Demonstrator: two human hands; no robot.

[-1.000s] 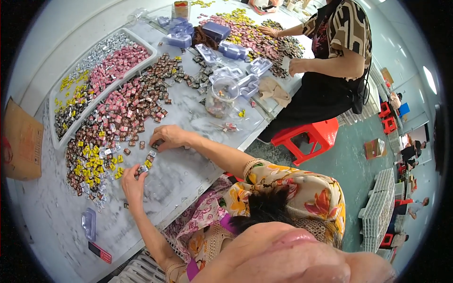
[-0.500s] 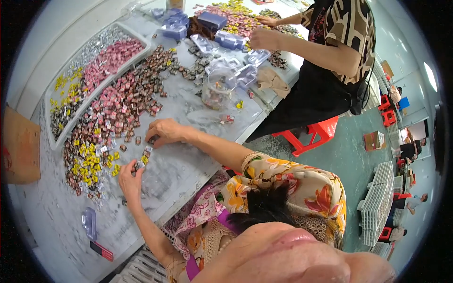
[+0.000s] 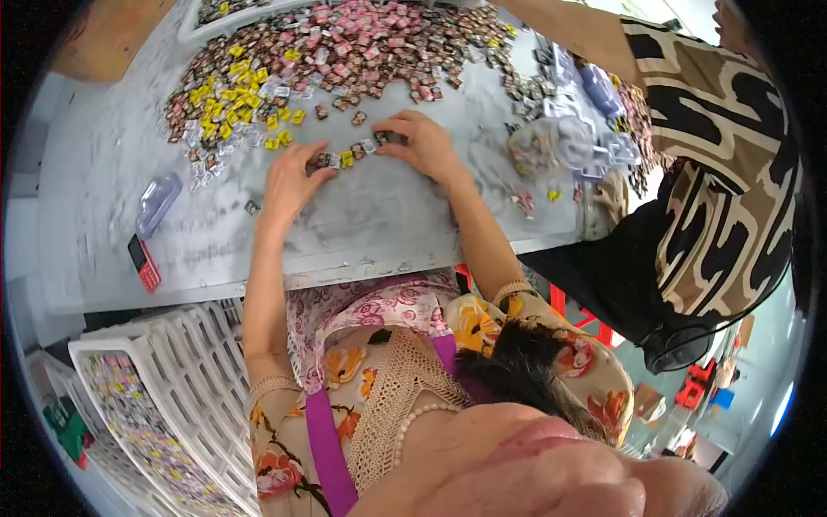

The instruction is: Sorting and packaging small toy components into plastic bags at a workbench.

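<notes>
While both of your hands lie flat on the tabletop (image 3: 362, 224), a short row of small wrapped candies (image 3: 349, 158) sits between them, just below the big heap of wrapped candies (image 3: 327, 60). Your left hand (image 3: 289, 181) rests palm down with its fingertips touching the left end of the row; its grip is spread wide and closes on nothing. Your right hand (image 3: 422, 145) likewise lies splayed, fingers touching the right end of the row, holding nothing that shows.

These pieces look light and tiny, and their glossy wrappers are likely slick, so they would slide across the smooth surface far more readily than they lift. Herding them with flat fingers from both ends suits them; for a single piece, a pinch across the short sides with thumb and forefinger seems best, since the twisted wrapper ends would probably crumple.

A clear plastic case (image 3: 158, 202) and a small red phone (image 3: 144, 264) lie well to your left, and a white slatted crate (image 3: 172, 362) stands below the tabletop edge.
</notes>
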